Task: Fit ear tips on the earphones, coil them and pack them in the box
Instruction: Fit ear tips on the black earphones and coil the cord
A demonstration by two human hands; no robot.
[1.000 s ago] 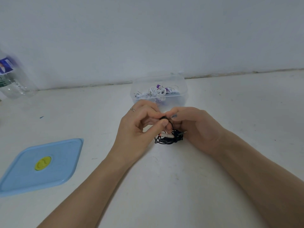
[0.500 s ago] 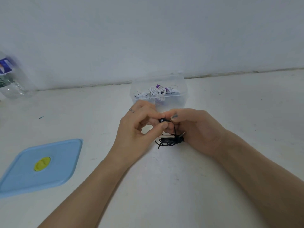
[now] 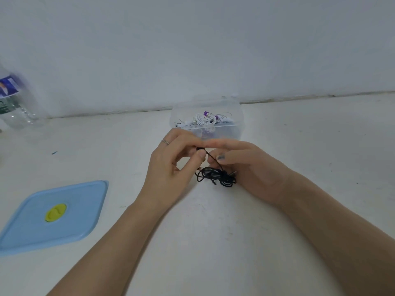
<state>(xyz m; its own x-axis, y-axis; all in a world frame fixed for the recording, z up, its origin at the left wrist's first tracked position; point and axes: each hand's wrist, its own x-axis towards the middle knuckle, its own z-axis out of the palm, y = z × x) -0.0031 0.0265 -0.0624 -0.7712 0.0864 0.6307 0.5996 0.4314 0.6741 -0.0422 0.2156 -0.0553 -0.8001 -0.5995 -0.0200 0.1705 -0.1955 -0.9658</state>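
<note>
Black earphones (image 3: pixel 215 177): your left hand (image 3: pixel 171 165) pinches one earbud; cord bundle lies on counter (image 3: pixel 213 231) below, under your right hand's (image 3: pixel 248 165) loosely curled grip.

Two bare hands in view: left hand (image 3: pixel 171 165), right hand (image 3: pixel 245 165). One thin silver ring (image 3: pixel 165 142) on a left-hand finger.

One black wired earphone set (image 3: pixel 215 177), its cord in a single loose bundle on the white table (image 3: pixel 213 231).

One clear plastic box (image 3: pixel 239 124), open. Inside it, white coiled earphone cords with purple parts (image 3: pixel 204 119); how many sets cannot be told, the cords overlap.

One light blue square plastic lid (image 3: pixel 70 210), with one yellow-green round plug (image 3: pixel 55 212) at its centre.

One clear plastic bottle with a blue-and-white label (image 3: pixel 12 105), partly cut off at the left edge.
</note>
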